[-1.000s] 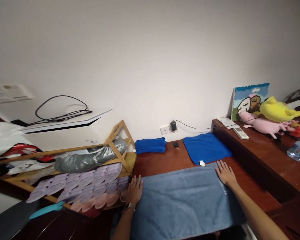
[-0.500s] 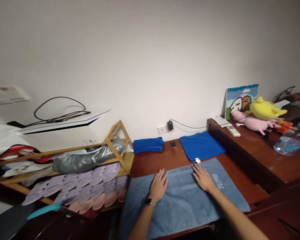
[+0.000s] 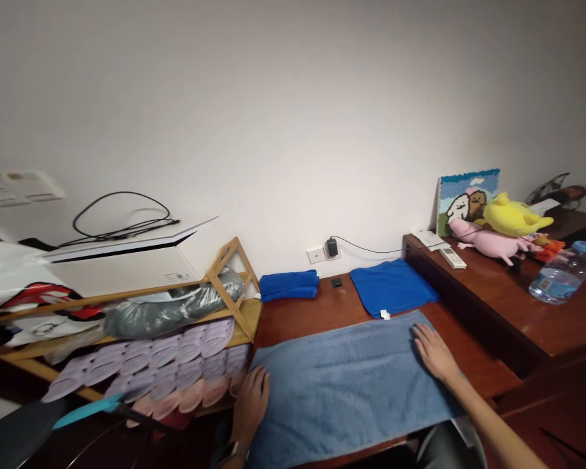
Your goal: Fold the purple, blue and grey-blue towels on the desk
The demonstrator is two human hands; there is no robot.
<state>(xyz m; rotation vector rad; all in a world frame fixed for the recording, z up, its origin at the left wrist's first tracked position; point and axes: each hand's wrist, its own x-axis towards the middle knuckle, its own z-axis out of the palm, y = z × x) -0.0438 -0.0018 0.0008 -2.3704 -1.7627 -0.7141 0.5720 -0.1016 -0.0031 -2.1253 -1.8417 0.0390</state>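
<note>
1. Your left hand [image 3: 251,402] lies flat, fingers loose, on the left end of the grey-blue towel [image 3: 344,384], gripping nothing.
2. Your right hand [image 3: 432,352] lies palm down with fingers spread on the towel's right end, also gripping nothing; your two hands are well apart, one at each end.
3. The grey-blue towel is spread flat across the front of the reddish wooden surface [image 3: 303,316], its near edge hanging over the front.
4. Just beyond it lies a flat bright blue cloth [image 3: 393,286], its white tag almost touching the towel's far edge.
5. A folded blue stack [image 3: 289,285] sits to the left of that cloth, near the wall socket [image 3: 322,252].
6. To your left stands a wooden rack [image 3: 224,286] holding rows of pale slippers [image 3: 176,365].
7. On the raised ledge to your right are plush toys [image 3: 502,228], a remote control [image 3: 452,258] and a water bottle [image 3: 559,273] lying on its side.
</note>
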